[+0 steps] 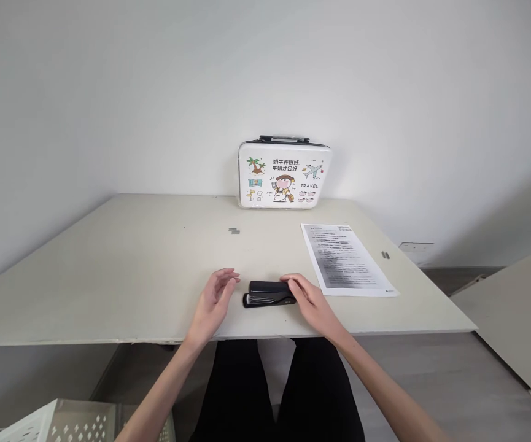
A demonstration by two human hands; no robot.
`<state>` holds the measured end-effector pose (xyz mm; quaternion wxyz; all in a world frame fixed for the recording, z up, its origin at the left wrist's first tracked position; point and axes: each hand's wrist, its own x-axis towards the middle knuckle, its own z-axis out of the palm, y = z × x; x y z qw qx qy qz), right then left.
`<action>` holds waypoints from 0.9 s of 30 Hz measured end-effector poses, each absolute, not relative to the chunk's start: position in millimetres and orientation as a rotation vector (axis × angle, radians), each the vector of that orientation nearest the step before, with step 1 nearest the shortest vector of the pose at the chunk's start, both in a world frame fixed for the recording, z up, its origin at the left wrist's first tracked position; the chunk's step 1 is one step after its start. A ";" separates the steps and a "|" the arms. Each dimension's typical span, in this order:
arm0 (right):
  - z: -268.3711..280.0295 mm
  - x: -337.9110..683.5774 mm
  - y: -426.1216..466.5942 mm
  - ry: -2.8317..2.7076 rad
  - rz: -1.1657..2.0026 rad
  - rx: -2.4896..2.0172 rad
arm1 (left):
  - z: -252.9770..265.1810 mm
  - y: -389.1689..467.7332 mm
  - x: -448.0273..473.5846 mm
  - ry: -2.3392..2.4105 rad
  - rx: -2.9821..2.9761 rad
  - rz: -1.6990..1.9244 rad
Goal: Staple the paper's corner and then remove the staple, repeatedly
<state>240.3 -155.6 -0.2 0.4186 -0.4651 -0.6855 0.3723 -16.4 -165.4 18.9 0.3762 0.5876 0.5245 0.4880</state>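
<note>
A black stapler (267, 293) lies on its side or base near the front edge of the table, its jaw end pointing left. My right hand (309, 301) has its fingers closed round the stapler's right end. Just left of the jaw end, my left hand (214, 301) rests with curled fingers apart from the thumb, touching no object that I can see. To the right of my right hand lies a printed sheet of paper (345, 261). Two small grey strips of staples (234, 231) lie farther back on the table.
A white case with cartoon prints (285, 175) stands upright against the wall at the table's back. More small grey strips (385, 255) lie by the right table edge. A white perforated basket (83, 420) is below at the lower left.
</note>
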 end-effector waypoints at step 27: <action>-13.1 243.6 -158.0 -1.754 0.866 -1.167 | 15.3 -166.7 -18.4 1.377 1.354 1.386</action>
